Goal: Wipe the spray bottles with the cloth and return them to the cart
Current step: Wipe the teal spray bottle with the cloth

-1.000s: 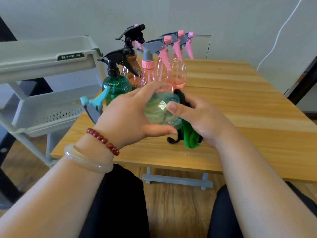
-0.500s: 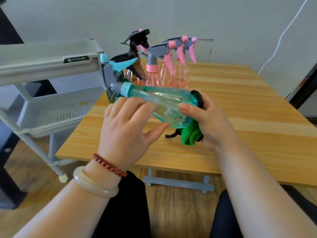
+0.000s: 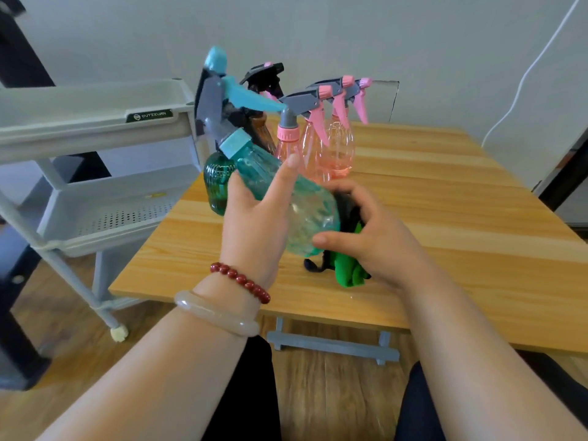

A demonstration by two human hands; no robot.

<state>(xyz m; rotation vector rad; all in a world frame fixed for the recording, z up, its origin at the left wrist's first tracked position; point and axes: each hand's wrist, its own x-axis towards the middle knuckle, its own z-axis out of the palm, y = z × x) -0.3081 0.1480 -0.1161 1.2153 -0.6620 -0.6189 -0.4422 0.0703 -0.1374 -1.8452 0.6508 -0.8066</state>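
A clear teal spray bottle (image 3: pixel 305 205) with a grey and light-blue trigger head (image 3: pixel 219 93) is held tilted above the table's near edge, head up and to the left. My left hand (image 3: pixel 257 224) grips its body from the left. My right hand (image 3: pixel 375 237) presses a green and black cloth (image 3: pixel 346 268) against the bottle's base. Behind stand a dark green bottle (image 3: pixel 216 183), an amber bottle (image 3: pixel 261 128) with a black head, and three pink bottles (image 3: pixel 321 148). The grey cart (image 3: pixel 95 122) stands to the left.
The wooden table (image 3: pixel 445 224) stretches to the right behind my hands. The cart's middle shelf (image 3: pixel 105 211) has a perforated floor and sits close against the table's left edge. A white cable (image 3: pixel 525 74) hangs on the wall at right.
The teal bottle has swung from lying flat, head down-left, to tilted with its head raised up-left. My right hand and the cloth stayed at the bottle's base.
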